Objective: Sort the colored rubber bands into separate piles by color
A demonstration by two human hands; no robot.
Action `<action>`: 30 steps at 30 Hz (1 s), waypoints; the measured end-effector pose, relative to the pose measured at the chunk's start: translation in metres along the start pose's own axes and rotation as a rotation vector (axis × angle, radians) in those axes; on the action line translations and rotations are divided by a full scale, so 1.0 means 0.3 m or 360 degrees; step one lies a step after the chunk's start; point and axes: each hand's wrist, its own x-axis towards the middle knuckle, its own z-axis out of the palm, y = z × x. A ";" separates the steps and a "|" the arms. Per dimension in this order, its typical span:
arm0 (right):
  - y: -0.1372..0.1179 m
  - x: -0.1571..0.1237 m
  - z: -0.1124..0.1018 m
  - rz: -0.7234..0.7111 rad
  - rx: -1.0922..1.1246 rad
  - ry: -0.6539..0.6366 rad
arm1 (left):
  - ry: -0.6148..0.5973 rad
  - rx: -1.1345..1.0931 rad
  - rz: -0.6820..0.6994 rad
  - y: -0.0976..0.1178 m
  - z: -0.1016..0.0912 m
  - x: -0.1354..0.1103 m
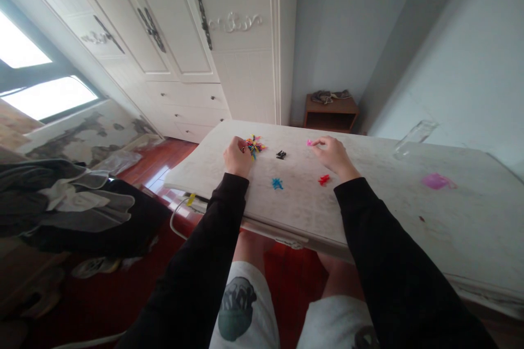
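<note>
My left hand [238, 157] is closed at the left side of a mixed pile of small multicoloured pieces [256, 145], its fingers curled and partly hidden. Small pink pieces [309, 143] lie at the fingertips of my right hand [331, 154], whose thumb and forefinger are pinched together. Whether a piece is between those fingers is too small to tell. Between the hands is a little group of black pieces [280, 155]. Nearer to me on the tabletop are blue pieces [277, 183] and red pieces [324, 180], each in its own cluster.
The white table [303, 210] stretches to the right, carrying a tilted clear glass [415, 139] and a pink translucent item [437, 180]. A white wardrobe [241, 76] and a small brown stand [331, 110] are behind it. Clothes [82, 202] are heaped at left.
</note>
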 end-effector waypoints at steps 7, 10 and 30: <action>-0.002 0.000 -0.001 -0.0022 0.0004 -0.0004 | 0.0012 -0.0094 0.0027 -0.009 0.010 0.005; -0.004 -0.001 0.000 -0.0032 0.0020 0.0002 | -0.0018 -0.0153 0.0040 -0.008 0.014 0.006; -0.095 -0.048 0.039 -0.0545 0.0177 -0.0178 | -0.0575 -0.0821 0.0448 0.023 0.057 -0.032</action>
